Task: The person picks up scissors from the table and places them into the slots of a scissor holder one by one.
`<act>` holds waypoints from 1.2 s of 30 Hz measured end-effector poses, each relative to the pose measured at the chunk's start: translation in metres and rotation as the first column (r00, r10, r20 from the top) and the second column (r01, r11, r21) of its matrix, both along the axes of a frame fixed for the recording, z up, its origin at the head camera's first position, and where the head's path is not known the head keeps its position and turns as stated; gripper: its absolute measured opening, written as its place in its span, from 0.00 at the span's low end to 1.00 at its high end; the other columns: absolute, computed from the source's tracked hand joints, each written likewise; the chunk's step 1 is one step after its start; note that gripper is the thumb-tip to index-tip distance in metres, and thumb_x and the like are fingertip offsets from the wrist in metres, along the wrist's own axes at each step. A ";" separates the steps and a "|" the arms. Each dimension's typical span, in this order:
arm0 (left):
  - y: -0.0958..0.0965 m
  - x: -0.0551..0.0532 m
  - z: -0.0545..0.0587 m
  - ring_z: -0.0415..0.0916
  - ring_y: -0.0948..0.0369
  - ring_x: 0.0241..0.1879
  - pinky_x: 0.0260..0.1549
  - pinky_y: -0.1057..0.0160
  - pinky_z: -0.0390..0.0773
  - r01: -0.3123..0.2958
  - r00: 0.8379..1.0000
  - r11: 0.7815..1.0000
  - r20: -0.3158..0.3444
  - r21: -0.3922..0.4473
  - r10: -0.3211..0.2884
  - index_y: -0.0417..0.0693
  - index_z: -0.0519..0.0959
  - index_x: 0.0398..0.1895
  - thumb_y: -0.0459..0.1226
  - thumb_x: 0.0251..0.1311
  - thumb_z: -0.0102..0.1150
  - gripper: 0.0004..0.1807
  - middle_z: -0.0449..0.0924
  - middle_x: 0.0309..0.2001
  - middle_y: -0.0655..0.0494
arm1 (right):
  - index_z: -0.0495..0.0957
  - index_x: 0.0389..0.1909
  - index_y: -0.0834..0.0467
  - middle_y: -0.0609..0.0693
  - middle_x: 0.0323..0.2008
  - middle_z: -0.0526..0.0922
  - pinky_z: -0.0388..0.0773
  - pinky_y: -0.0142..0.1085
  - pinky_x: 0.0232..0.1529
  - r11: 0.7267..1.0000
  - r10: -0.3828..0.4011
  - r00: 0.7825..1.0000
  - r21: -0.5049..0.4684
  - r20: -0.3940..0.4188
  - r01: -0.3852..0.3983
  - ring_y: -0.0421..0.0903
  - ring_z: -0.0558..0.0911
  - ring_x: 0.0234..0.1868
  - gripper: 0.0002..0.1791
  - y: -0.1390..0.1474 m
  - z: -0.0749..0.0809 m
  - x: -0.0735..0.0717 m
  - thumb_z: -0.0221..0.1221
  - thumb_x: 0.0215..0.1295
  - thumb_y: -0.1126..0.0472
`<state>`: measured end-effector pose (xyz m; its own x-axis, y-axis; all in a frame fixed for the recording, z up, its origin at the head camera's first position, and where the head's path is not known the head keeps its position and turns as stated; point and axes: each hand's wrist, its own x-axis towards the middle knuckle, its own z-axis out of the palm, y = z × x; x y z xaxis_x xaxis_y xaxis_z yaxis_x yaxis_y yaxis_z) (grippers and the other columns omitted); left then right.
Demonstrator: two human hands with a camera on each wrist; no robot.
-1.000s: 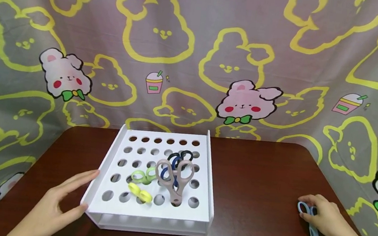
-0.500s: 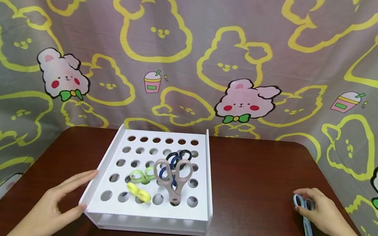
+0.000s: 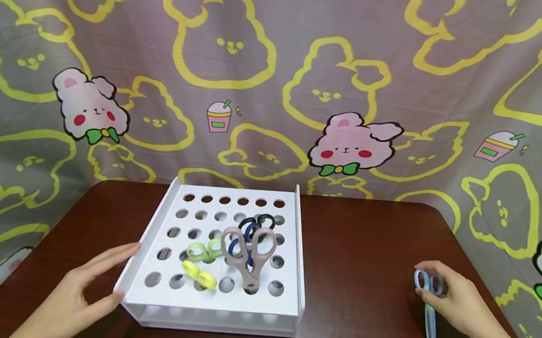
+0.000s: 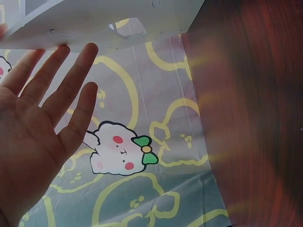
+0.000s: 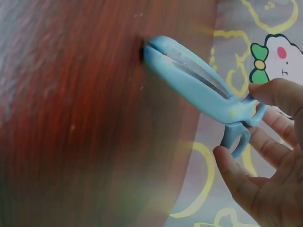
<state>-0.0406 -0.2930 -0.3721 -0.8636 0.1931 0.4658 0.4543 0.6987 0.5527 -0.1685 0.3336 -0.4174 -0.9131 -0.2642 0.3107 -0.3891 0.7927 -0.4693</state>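
Observation:
My right hand pinches the handle loops of light blue scissors at the table's right side. In the right wrist view the scissors have their blades together, with the tip close to the wood. My left hand touches the left wall of a white rack with its fingertips and thumb. In the left wrist view its fingers are spread against the rack's side. Several scissors stand in the rack's round holes: yellow, light green, taupe, dark blue and black.
The rack stands left of centre on a dark brown table, with raised walls at both sides. Behind and around the table hangs a grey-pink curtain printed with rabbits and bears.
My right hand has carried the light blue scissors a little to the left and slightly away from me, turning them more upright. My left hand stays on the rack.

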 end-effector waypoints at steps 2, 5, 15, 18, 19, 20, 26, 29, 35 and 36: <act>0.000 0.000 0.000 0.62 0.79 0.65 0.58 0.85 0.56 -0.002 1.000 1.000 0.000 0.001 0.002 0.50 0.72 0.68 0.23 0.44 0.70 0.42 0.70 0.67 0.67 | 0.77 0.48 0.55 0.45 0.31 0.80 0.70 0.29 0.23 1.000 0.011 0.999 -0.013 -0.030 -0.011 0.29 0.70 0.27 0.25 -0.003 0.002 0.000 0.73 0.49 0.69; 0.000 0.000 0.000 0.62 0.79 0.65 0.58 0.85 0.56 -0.009 1.000 1.000 0.003 -0.003 0.009 0.50 0.72 0.68 0.23 0.44 0.70 0.42 0.70 0.67 0.68 | 0.76 0.48 0.57 0.44 0.30 0.79 0.72 0.25 0.23 0.999 0.024 0.997 -0.034 -0.067 -0.026 0.29 0.71 0.27 0.26 -0.007 0.005 0.000 0.72 0.48 0.71; 0.001 0.000 0.000 0.63 0.79 0.66 0.58 0.85 0.56 -0.011 1.000 1.000 0.000 -0.015 0.011 0.50 0.72 0.69 0.23 0.45 0.70 0.42 0.71 0.67 0.66 | 0.79 0.49 0.60 0.48 0.33 0.75 0.73 0.13 0.31 0.986 -0.049 0.979 -0.163 -0.198 0.016 0.23 0.71 0.35 0.27 -0.021 0.009 0.003 0.71 0.45 0.77; 0.001 0.000 0.000 0.62 0.79 0.65 0.58 0.86 0.56 -0.013 1.000 1.000 0.002 -0.009 0.013 0.50 0.72 0.69 0.23 0.45 0.70 0.42 0.71 0.67 0.67 | 0.80 0.50 0.59 0.45 0.33 0.76 0.74 0.13 0.32 0.983 -0.036 0.974 -0.183 -0.223 -0.006 0.21 0.70 0.37 0.27 -0.026 0.011 0.002 0.71 0.45 0.77; 0.001 0.000 0.000 0.62 0.79 0.65 0.58 0.86 0.56 -0.014 1.000 1.000 0.003 -0.009 0.014 0.50 0.72 0.69 0.23 0.45 0.70 0.42 0.71 0.67 0.66 | 0.80 0.50 0.59 0.44 0.33 0.76 0.74 0.13 0.33 0.982 -0.032 0.973 -0.189 -0.229 -0.013 0.21 0.70 0.38 0.28 -0.027 0.012 0.001 0.70 0.45 0.77; 0.001 0.000 0.000 0.62 0.79 0.66 0.58 0.85 0.56 -0.016 1.000 1.000 0.003 -0.010 0.016 0.50 0.72 0.69 0.23 0.45 0.70 0.42 0.71 0.67 0.66 | 0.80 0.50 0.59 0.42 0.32 0.75 0.74 0.13 0.33 0.981 -0.026 0.972 -0.194 -0.234 -0.020 0.22 0.70 0.38 0.28 -0.029 0.013 0.001 0.70 0.45 0.78; 0.001 0.000 -0.001 0.62 0.79 0.66 0.58 0.85 0.56 -0.018 1.000 1.000 0.008 -0.006 0.018 0.50 0.72 0.69 0.24 0.46 0.70 0.42 0.71 0.67 0.65 | 0.83 0.40 0.58 0.35 0.34 0.77 0.71 0.13 0.32 0.977 0.015 0.952 -0.200 -0.305 -0.080 0.22 0.70 0.38 0.22 -0.041 0.024 0.000 0.69 0.45 0.81; 0.002 0.001 -0.001 0.62 0.79 0.66 0.58 0.85 0.56 -0.017 1.000 1.000 0.012 0.005 0.016 0.51 0.72 0.69 0.25 0.48 0.71 0.41 0.70 0.67 0.66 | 0.84 0.34 0.55 0.32 0.33 0.80 0.66 0.19 0.29 0.983 0.030 0.939 -0.162 -0.344 -0.091 0.21 0.71 0.35 0.20 -0.046 0.033 0.001 0.66 0.45 0.83; 0.000 0.000 0.000 0.62 0.79 0.66 0.58 0.85 0.56 -0.020 1.000 1.000 0.019 -0.007 0.020 0.50 0.71 0.69 0.26 0.49 0.70 0.40 0.69 0.68 0.67 | 0.85 0.34 0.52 0.36 0.26 0.82 0.62 0.24 0.20 0.996 0.045 0.967 -0.061 -0.251 -0.062 0.28 0.67 0.22 0.13 -0.060 0.058 0.003 0.70 0.52 0.73; 0.000 0.000 0.000 0.62 0.79 0.66 0.58 0.85 0.56 -0.020 1.000 1.000 0.022 -0.007 0.020 0.50 0.71 0.69 0.26 0.49 0.70 0.40 0.69 0.68 0.67 | 0.85 0.33 0.52 0.37 0.25 0.82 0.61 0.25 0.20 0.997 0.056 0.971 -0.045 -0.231 -0.068 0.29 0.66 0.20 0.11 -0.063 0.063 0.003 0.70 0.52 0.70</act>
